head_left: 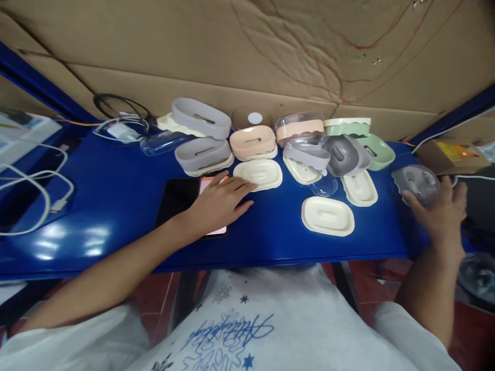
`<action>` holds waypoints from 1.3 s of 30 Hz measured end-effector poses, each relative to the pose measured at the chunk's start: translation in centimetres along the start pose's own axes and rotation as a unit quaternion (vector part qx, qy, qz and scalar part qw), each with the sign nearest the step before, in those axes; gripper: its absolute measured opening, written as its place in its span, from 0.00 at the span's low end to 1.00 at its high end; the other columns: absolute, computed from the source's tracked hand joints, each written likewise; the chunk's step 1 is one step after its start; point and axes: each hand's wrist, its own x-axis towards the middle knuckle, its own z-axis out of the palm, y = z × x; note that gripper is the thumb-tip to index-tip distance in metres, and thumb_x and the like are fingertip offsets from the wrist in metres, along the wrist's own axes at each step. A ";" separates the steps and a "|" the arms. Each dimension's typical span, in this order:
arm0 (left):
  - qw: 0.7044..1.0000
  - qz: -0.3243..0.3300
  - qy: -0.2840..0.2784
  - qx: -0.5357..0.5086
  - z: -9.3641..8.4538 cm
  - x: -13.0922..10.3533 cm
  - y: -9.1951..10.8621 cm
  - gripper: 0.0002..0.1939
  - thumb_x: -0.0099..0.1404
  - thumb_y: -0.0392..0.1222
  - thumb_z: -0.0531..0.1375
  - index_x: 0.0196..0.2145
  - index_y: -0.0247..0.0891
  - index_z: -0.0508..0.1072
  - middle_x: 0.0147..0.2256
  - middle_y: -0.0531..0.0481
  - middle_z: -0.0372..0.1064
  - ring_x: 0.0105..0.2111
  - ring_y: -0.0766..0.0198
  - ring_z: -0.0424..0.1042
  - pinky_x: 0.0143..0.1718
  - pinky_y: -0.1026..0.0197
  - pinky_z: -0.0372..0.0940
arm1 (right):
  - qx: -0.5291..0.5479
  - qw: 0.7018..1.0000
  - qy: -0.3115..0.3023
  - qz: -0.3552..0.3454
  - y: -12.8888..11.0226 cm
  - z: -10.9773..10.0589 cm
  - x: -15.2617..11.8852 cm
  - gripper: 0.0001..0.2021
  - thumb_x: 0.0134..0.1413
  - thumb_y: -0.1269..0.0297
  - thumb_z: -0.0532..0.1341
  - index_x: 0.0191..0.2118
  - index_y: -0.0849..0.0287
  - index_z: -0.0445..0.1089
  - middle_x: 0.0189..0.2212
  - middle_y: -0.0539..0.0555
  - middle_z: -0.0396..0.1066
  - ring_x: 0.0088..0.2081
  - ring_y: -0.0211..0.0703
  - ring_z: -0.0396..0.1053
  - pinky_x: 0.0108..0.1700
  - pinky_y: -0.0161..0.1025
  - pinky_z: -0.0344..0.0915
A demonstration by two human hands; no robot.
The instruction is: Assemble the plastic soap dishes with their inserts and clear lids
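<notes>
My left hand [218, 203] lies flat, palm down, over a phone [217, 230] with a lit screen. Its fingers are stretched out, and their tips reach the near edge of a cream soap dish tray [259, 174]. At the far right, my right hand [441, 214] has its thumb and fingers around the near side of a grey soap box [406, 180] with a clear lid. More grey soap boxes [201, 118], a peach one [253, 141] and a green one [381, 150] stand at the back. Another cream tray [328, 215] lies between my hands.
A black flat item [176, 201] lies left of the phone. White cables [46, 201] and a charger [122, 132] are at the left. Cardboard [185, 46] backs the blue table [266, 237]. A small carton [450, 154] stands at the right.
</notes>
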 end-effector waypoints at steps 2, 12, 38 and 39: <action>1.000 0.004 0.000 -0.006 0.0 0.0 0.0 0.18 0.76 0.41 0.60 0.60 0.35 0.78 0.54 0.38 0.80 0.56 0.43 0.79 0.62 0.39 0.70 | 0.036 0.998 0.018 -0.039 -3.5 -3.0 -0.4 0.48 0.57 0.31 0.63 0.69 0.69 0.70 0.65 0.83 0.67 0.67 0.83 0.67 0.62 0.72 0.66; 0.999 0.015 -0.010 0.044 0.2 -0.2 -0.1 0.10 0.76 0.37 0.60 0.47 0.38 0.82 0.45 0.44 0.81 0.45 0.49 0.81 0.52 0.46 0.74 | 0.246 0.720 -0.458 -0.459 -20.8 -8.6 -4.4 0.23 0.72 0.52 0.64 0.68 0.46 0.71 0.62 0.57 0.76 0.61 0.56 0.77 0.61 0.56 0.77; 0.991 -0.061 0.050 0.109 0.0 8.4 -5.3 0.24 0.71 0.40 0.60 0.63 0.35 0.73 0.61 0.31 0.74 0.61 0.34 0.72 0.61 0.32 0.63 | 0.414 0.797 -0.148 -0.414 -24.7 -3.8 -2.8 0.07 0.71 0.64 0.62 0.44 0.53 0.79 0.37 0.53 0.84 0.35 0.45 0.80 0.41 0.44 0.75; 0.990 -0.075 0.035 0.111 0.3 9.2 -5.7 0.22 0.70 0.40 0.61 0.59 0.33 0.76 0.58 0.30 0.76 0.59 0.33 0.73 0.61 0.31 0.62 | 0.408 0.796 -0.152 -0.420 -24.7 -3.7 -2.9 0.07 0.72 0.64 0.62 0.44 0.53 0.79 0.37 0.53 0.84 0.36 0.45 0.80 0.42 0.45 0.75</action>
